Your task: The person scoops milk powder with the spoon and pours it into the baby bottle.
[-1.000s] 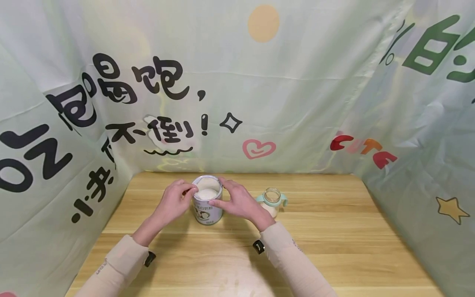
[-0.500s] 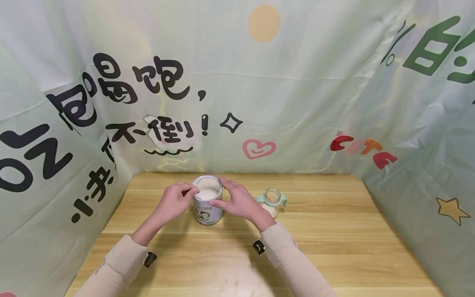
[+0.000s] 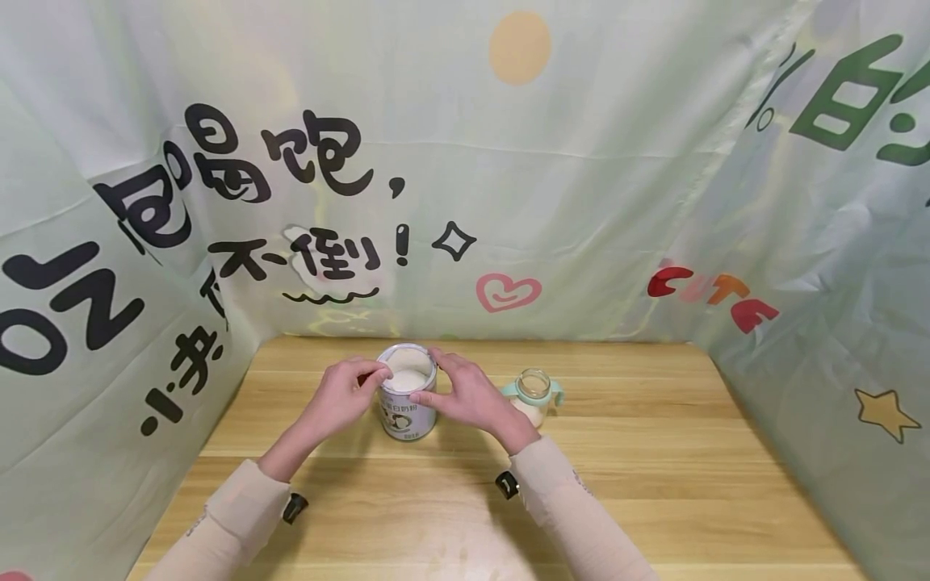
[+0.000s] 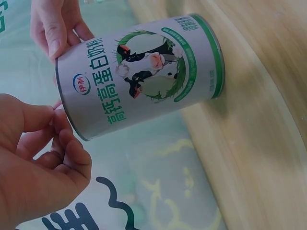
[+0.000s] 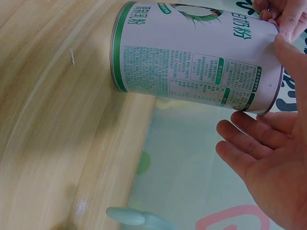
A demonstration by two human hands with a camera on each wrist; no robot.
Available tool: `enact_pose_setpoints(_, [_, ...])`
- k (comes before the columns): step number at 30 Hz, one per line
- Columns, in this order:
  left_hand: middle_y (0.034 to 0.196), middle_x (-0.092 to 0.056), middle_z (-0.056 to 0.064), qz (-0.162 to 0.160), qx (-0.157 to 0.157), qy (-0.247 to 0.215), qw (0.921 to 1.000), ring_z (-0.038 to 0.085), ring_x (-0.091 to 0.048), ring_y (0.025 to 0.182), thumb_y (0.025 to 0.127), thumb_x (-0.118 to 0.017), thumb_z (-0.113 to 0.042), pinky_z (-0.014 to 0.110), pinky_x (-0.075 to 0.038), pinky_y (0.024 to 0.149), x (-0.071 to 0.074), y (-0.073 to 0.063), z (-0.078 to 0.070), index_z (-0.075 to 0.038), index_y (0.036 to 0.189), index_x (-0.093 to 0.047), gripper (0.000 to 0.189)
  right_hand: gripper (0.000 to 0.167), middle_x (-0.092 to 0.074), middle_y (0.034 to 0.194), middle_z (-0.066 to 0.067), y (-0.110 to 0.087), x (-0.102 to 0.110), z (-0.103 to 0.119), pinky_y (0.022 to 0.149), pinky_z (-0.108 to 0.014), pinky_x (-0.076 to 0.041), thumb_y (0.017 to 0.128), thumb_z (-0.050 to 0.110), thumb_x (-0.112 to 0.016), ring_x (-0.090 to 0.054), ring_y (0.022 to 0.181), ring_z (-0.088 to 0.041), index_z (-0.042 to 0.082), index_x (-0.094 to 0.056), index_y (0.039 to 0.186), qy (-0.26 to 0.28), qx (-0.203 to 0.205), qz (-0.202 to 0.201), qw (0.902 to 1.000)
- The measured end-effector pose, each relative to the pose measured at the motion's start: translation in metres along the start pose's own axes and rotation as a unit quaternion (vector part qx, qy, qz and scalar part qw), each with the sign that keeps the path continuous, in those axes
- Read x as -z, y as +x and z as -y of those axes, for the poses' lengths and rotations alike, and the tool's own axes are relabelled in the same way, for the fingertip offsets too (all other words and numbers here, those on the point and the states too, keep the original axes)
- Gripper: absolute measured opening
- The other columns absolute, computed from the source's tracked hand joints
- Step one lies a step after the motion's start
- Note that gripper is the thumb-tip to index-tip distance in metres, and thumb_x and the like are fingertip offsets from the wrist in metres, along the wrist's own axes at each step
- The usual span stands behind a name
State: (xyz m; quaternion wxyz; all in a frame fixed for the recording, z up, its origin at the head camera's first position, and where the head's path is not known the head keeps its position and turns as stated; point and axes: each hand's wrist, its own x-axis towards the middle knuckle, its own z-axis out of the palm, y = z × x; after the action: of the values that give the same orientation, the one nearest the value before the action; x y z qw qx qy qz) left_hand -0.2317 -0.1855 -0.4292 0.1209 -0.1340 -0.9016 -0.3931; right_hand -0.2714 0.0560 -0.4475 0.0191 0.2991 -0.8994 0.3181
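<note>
A white and green milk powder can [image 3: 407, 407] with a cow's head on its label [image 4: 152, 64] stands upright on the table, its top uncovered and pale powder [image 3: 408, 379] inside. At the left of its rim my left hand [image 3: 345, 393] pinches with thumb and forefinger; in the left wrist view its other fingers are curled. My right hand [image 3: 468, 393] holds the can's upper right side, the thumb on the front and the fingers reaching round toward the back. Behind the right wrist stands a small glass bottle [image 3: 534, 393] with a mint-green collar and handles, pale contents low inside.
The wooden table [image 3: 617, 484] is bounded by a printed cloth [image 3: 581, 210] at the back and both sides. One mint-green bottle handle [image 5: 125, 215] shows low in the right wrist view. A small white shred [image 5: 72, 57] lies on the wood.
</note>
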Motion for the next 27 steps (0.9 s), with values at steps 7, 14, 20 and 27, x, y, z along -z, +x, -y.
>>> enact_pose_setpoints(7, [0.099, -0.076, 0.009, 0.003, -0.008, -0.002, 1.0000, 0.018, -0.061, 0.083, 0.101, -0.070, -0.012, 0.033, -0.051, 0.075, 0.0002, 0.0004, 0.0002, -0.003, 0.109, -0.081, 0.017, 0.091, -0.053, 0.158, -0.018, -0.0006, 0.0014, 0.0018, 0.118, -0.052, -0.046, 0.094, 0.056, -0.075, -0.053, 0.145, -0.035, 0.006, -0.040, 0.161, 0.006, 0.003, -0.003, 1.0000])
enact_pose_setpoints(14, [0.101, -0.077, 0.009, 0.001, -0.010, -0.005, 0.9999, 0.018, -0.064, 0.086, 0.101, -0.070, -0.012, 0.035, -0.053, 0.078, 0.0001, 0.0001, -0.0002, -0.004, 0.108, -0.081, 0.015, 0.089, -0.054, 0.157, -0.017, -0.0008, 0.0011, 0.0015, 0.118, -0.051, -0.047, 0.094, 0.056, -0.074, -0.054, 0.145, -0.033, 0.007, -0.041, 0.161, 0.007, 0.007, -0.002, 0.9999])
enact_pose_setpoints(20, [0.099, -0.078, 0.010, -0.027, 0.007, -0.017, 0.9995, 0.017, -0.061, 0.081, 0.103, -0.068, -0.016, 0.028, -0.050, 0.069, -0.0002, 0.0002, -0.0001, -0.004, 0.107, -0.081, 0.017, 0.089, -0.055, 0.157, -0.017, -0.0005, 0.0007, 0.0006, 0.117, -0.051, -0.047, 0.094, 0.056, -0.075, -0.054, 0.144, -0.033, 0.007, -0.041, 0.161, 0.010, 0.008, -0.006, 0.9999])
enact_pose_setpoints(27, [0.091, -0.077, 0.009, -0.071, 0.038, -0.031, 0.9963, 0.016, -0.061, 0.080, 0.103, -0.068, -0.014, 0.023, -0.050, 0.069, 0.0003, 0.0025, 0.0034, -0.003, 0.112, -0.081, 0.019, 0.090, -0.058, 0.153, -0.017, 0.0000, -0.0010, -0.0012, 0.115, -0.051, -0.049, 0.093, 0.057, -0.075, -0.057, 0.141, -0.033, 0.006, -0.043, 0.160, 0.004, 0.012, -0.012, 0.9998])
